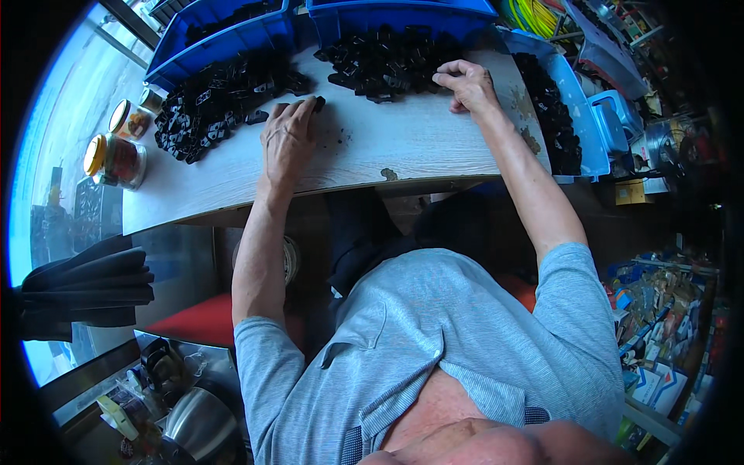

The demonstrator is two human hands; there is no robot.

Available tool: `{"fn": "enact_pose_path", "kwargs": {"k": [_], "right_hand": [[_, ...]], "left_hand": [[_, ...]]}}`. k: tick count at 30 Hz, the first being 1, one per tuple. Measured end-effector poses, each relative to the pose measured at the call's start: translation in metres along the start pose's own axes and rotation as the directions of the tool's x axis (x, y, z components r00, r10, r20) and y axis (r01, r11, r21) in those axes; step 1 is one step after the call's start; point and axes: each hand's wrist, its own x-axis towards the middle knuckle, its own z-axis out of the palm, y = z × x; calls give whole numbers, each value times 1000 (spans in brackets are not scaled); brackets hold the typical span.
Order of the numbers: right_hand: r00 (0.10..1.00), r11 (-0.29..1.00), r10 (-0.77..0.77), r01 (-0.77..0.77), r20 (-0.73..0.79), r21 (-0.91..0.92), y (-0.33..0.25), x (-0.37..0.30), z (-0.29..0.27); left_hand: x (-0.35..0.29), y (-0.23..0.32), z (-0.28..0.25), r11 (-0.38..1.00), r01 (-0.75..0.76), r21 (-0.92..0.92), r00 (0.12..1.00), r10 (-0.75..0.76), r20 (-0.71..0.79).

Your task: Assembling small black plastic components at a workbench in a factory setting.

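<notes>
My left hand is above the white wood-grain table, its fingers closed on a small black plastic part that shows at the fingertips. Just left of it spreads a large heap of similar black plastic parts. My right hand hovers by the right end of a second heap of black parts. Its fingers are bent, with a gap between thumb and forefinger, and nothing shows between them.
Blue bins stand behind the heaps; a light-blue tray of black parts adjoins the table's right side. Two lidded jars stand at the left edge. The tabletop has chipped patches near its front edge.
</notes>
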Motion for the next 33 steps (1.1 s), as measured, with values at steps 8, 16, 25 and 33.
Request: {"fn": "enact_pose_path", "kwargs": {"k": [8, 16, 25, 33], "right_hand": [[1000, 992, -19, 18, 8, 124, 1, -28, -5], [990, 992, 31, -47, 138, 118, 4, -61, 0], [978, 995, 32, -50, 206, 82, -4, -68, -6], [960, 991, 93, -62, 263, -122, -13, -63, 1]], "left_hand": [[-3, 2, -2, 989, 41, -145, 991, -58, -121], [-13, 71, 24, 692, 126, -711, 978, -208, -30], [-6, 106, 19, 686, 170, -707, 978, -207, 33], [21, 118, 36, 816, 26, -577, 998, -56, -34]]}}
